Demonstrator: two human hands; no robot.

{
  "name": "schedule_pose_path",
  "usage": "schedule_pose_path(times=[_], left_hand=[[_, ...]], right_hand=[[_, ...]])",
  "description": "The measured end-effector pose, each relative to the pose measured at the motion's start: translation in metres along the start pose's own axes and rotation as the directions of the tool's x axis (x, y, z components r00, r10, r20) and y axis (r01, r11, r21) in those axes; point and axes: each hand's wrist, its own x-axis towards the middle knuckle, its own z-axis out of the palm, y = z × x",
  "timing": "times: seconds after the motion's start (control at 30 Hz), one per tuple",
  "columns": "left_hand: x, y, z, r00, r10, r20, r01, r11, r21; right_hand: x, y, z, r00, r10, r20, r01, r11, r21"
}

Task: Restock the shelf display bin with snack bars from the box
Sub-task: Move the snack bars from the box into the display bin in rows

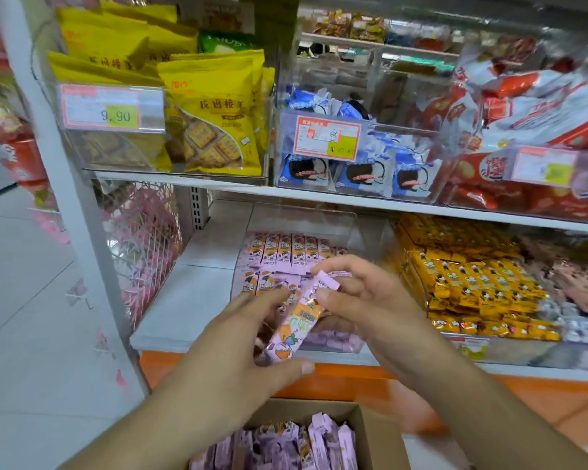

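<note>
Snack bar (297,318): held tilted above the bin's front edge.
Left hand (238,347): fingers curled round the bar's lower end.
Right hand (364,300): upper end pinched.
Bin (319,218): partly filled.
Box (381,432): below, holding bars.

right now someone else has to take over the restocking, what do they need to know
Left hand and right hand both pinch one pink-and-orange snack bar in front of the clear display bin on the lower shelf.
Bin holds neat rows of the same bars at the back; front part is less tidy.
Cardboard box below has many bars left.
Left: place this bar, keep refilling.
</note>
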Motion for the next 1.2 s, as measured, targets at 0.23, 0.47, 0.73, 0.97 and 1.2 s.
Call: schedule_pose_path(times=[0.23, 0.47, 0.73, 0.97, 1.2], left_hand=[[0.014, 0.007, 0.005, 0.925, -0.372, -0.072, 0.242, 0.728, -0.641], [0.021, 0.013, 0.022, 0.945, -0.306, -0.119, 0.181, 0.788, -0.588], [0.05, 0.009, 0.036, 0.954, -0.299, 0.03, 0.259, 0.767, -0.587], [0.149, 0.014, 0.07, 0.989, -0.144, -0.036, 0.126, 0.944, -0.305], [0.256, -0.013, 0.118, 0.996, 0.003, -0.089, 0.009, 0.992, 0.129]], right_hand=[[-0.011, 0.002, -0.018, 0.998, 0.059, -0.029, -0.061, 0.993, -0.102], [-0.014, 0.015, -0.015, 0.996, 0.036, -0.084, -0.047, 0.989, -0.137], [-0.006, 0.012, -0.052, 0.992, 0.034, 0.124, 0.012, 0.937, -0.35], [0.015, 0.032, -0.096, 0.962, -0.253, -0.105, 0.033, 0.486, -0.873], [0.027, 0.055, -0.111, 0.988, -0.134, -0.076, -0.002, 0.485, -0.874]])
